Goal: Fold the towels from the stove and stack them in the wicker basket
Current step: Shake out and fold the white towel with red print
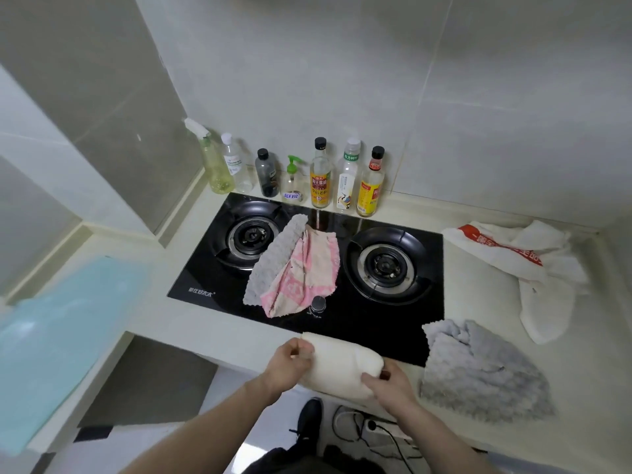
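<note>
Both of my hands hold a cream towel (342, 367), folded into a thick bundle, just in front of the counter's near edge. My left hand (289, 366) grips its left end and my right hand (388, 388) grips its right end. On the black two-burner stove (393, 316), between the burners, lies a crumpled pink-and-white towel (304, 275) on top of a grey towel (270, 265). Another grey towel (478, 367) lies bunched on the counter at the stove's near right corner. No wicker basket is in view.
Several bottles (321, 176) line the wall behind the stove. A white plastic bag with red print (506, 254) lies on the counter at the right. A pale blue sheet (58, 336) covers the counter on the left. Cables and my shoe show on the floor below.
</note>
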### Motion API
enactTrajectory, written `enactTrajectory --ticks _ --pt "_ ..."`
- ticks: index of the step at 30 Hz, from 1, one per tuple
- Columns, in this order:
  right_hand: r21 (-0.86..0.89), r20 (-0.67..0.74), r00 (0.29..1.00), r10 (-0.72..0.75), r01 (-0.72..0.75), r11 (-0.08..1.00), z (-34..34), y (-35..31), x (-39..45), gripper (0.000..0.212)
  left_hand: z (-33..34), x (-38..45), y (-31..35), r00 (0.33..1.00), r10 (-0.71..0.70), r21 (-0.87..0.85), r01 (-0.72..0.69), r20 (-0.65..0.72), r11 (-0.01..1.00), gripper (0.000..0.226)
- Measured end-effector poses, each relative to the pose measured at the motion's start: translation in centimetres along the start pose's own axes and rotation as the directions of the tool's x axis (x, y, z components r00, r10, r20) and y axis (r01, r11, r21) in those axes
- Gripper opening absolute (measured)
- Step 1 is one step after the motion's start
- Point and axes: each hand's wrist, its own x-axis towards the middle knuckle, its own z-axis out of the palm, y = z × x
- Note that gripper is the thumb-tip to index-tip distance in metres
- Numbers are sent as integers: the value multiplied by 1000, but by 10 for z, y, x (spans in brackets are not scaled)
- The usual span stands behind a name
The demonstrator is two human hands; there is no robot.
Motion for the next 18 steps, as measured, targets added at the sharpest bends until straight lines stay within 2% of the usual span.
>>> enactTrajectory --ticks 5,8,10,15,18 --pt "227 118 993 -10 -17 974 -4 -5 -12 30 -3 -41 -6 997 3 -173 -17 -82 985 30" --pt "272 183 983 -23 -29 962 4 -15 -21 42 -14 -71 -11 993 3 -220 -29 -115 975 24" --pt "283 259 965 -45 -31 959 15 -30 -30 50 -28 -91 -16 987 4 -244 -43 -158 969 20" --pt "198 488 857 -169 80 977 69 -84 -79 35 -80 -158 -33 934 29 -326 -153 -355 933 20" --pt "154 561 800 -212 150 977 108 -108 -106 33 -110 -197 -44 891 23 -362 -207 -453 909 20"
